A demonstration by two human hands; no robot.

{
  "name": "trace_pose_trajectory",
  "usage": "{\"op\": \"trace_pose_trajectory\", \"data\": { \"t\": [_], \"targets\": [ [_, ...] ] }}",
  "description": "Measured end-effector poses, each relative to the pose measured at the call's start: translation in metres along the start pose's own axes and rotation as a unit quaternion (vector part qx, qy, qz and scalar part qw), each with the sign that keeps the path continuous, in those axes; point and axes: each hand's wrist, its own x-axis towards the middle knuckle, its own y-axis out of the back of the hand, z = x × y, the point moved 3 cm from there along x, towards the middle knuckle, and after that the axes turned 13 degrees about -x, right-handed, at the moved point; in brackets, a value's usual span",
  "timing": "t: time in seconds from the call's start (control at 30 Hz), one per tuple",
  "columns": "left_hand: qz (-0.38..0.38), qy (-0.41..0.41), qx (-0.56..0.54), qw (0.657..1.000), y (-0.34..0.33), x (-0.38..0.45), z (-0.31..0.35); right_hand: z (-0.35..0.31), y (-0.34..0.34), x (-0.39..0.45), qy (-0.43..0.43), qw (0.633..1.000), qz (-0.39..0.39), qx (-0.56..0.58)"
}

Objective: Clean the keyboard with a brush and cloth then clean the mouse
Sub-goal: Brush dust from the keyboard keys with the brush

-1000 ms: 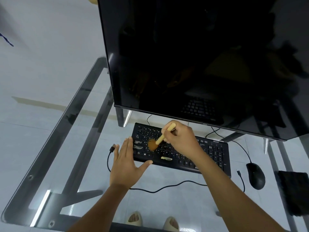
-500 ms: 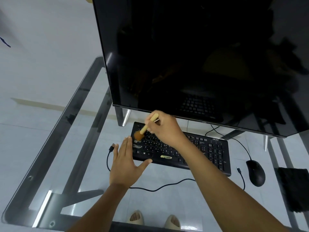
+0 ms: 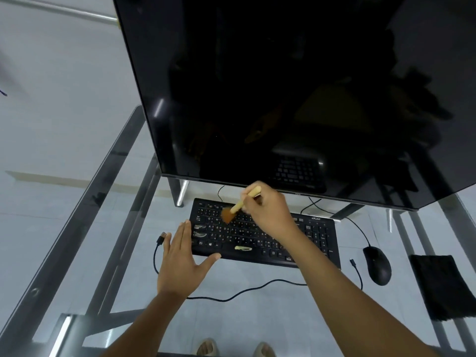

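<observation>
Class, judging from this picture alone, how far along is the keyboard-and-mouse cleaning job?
Nothing looks finished. In hand: the right hand sweeps the brush over the keyboard upper left keys, while the left hand lies flat at its left end. Left: the cloth lies unused on the glass, and the mouse sits untouched.

The desk (image 3: 231,318) has a clear, glossy glass top on a smooth grey metal frame. The keyboard (image 3: 316,240) and mouse (image 3: 377,265) look like matt black plastic. The brush (image 3: 238,206) has a pale wooden handle and soft orange bristles. The monitor (image 3: 283,86) screen is glossy black. The cloth (image 3: 440,287) is dark, matt fabric.
</observation>
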Motion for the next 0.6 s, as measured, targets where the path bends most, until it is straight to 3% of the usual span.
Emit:
{"op": "trace_pose_trajectory", "data": {
  "t": [0.07,0.1,0.2,0.23,0.33,0.47,0.5,0.6],
  "targets": [
    [-0.001,0.003,0.001,1.0,0.0,-0.001,0.0,0.002,-0.004,-0.005,0.007,0.996,-0.083,-0.036],
    [0.0,0.003,-0.002,1.0,0.0,0.0,-0.002,0.008,-0.004,-0.004,0.011,0.996,-0.07,-0.061],
    [0.004,0.005,-0.039,0.999,0.002,0.003,0.001,0.019,0.016,-0.001,-0.011,0.995,0.076,-0.064],
    [0.009,0.005,-0.056,0.998,0.003,0.004,0.003,0.022,0.019,-0.001,-0.024,0.996,0.078,-0.032],
    [0.027,-0.004,-0.087,0.996,0.008,0.007,0.009,0.027,0.017,-0.004,-0.039,0.998,-0.021,-0.034],
    [0.047,-0.059,-0.027,0.997,0.007,0.012,0.025,0.035,0.029,-0.005,-0.034,0.993,0.102,-0.055],
    [0.057,-0.077,-0.006,0.995,0.006,0.013,0.029,0.036,0.03,-0.004,-0.035,0.994,0.099,-0.03],
    [0.032,-0.141,0.025,0.989,-0.002,0.016,0.042,0.034,0.02,-0.009,-0.036,0.999,-0.015,-0.035]
  ]
}}
